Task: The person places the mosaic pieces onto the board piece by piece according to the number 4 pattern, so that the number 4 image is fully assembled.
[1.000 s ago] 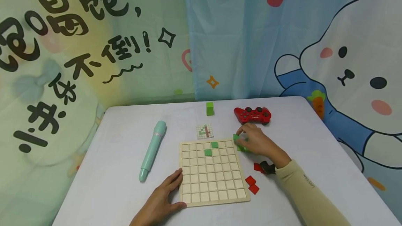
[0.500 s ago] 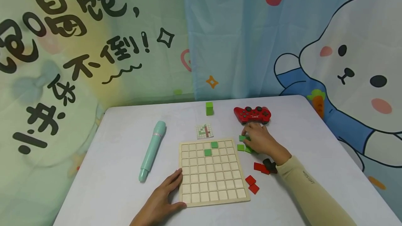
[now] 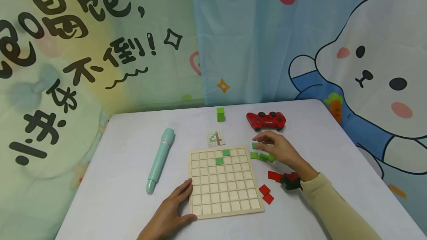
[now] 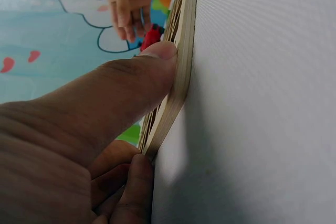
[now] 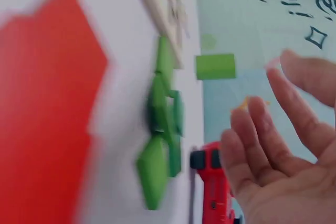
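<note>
In the head view a wooden grid board lies on the white table, with two green tiles set in its upper squares. My left hand holds the board's near left corner, thumb at the corner and fingers along the left side. In the left wrist view the thumb presses the board's edge. My right hand hovers over several loose green tiles right of the board. In the right wrist view the fingers are spread loosely, thumb and index close together, with nothing visible between them.
Several red tiles lie beside the board's right edge, others near my right wrist. Behind the board are a small pattern card, a green block and a red game controller. A mint-green rod-shaped thing lies left.
My right hand moved right over the green tiles, then lifted slightly, exposing more of them. My left hand and the board stay in place; the head view shifted slightly.
</note>
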### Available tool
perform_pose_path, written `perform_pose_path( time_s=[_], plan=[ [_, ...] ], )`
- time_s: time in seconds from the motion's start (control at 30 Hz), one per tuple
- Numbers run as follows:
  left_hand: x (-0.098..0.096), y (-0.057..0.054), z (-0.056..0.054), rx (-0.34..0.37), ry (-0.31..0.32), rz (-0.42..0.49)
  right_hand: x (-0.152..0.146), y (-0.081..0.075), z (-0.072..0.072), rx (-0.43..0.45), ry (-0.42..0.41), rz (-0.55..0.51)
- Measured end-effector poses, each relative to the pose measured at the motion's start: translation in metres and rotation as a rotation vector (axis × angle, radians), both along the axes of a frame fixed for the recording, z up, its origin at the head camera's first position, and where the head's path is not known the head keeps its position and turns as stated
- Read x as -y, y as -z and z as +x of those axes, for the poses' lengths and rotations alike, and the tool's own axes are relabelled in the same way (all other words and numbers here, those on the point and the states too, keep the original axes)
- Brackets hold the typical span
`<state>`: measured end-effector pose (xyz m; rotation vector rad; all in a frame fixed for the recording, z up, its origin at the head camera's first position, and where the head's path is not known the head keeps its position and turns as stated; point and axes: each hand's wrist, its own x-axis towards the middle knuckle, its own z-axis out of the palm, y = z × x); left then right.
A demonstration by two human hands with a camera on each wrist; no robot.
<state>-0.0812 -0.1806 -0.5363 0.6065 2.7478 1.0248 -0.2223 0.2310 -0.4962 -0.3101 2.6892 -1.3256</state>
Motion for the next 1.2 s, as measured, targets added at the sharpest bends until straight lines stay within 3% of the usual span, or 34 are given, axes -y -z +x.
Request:
perform_pose_path(
  time_s=[0.17,0.3,0.43,0.8,1.0,1.2],
  plan=[
    [0.002,-0.003,0.000,-0.018,-0.010,-0.006,0.008,0.013,0.005,0.015,0.002,0.073],
    [0.002,-0.003,-0.001,-0.024,-0.011,-0.003,0.013,0.021,0.008,-0.038,-0.032,0.156],
    [0.002,-0.002,-0.001,-0.027,-0.009,-0.001,0.014,0.023,0.009,-0.091,-0.049,0.186],
    [0.002,-0.004,-0.001,0.006,-0.008,0.006,0.010,0.029,0.010,-0.104,-0.021,0.242],
    [0.001,-0.003,0.000,0.001,-0.001,0.011,0.010,0.026,0.011,-0.134,-0.012,0.259],
    [0.000,-0.002,0.001,0.004,-0.006,0.005,0.019,0.009,0.016,-0.131,-0.026,0.226]
  ],
)
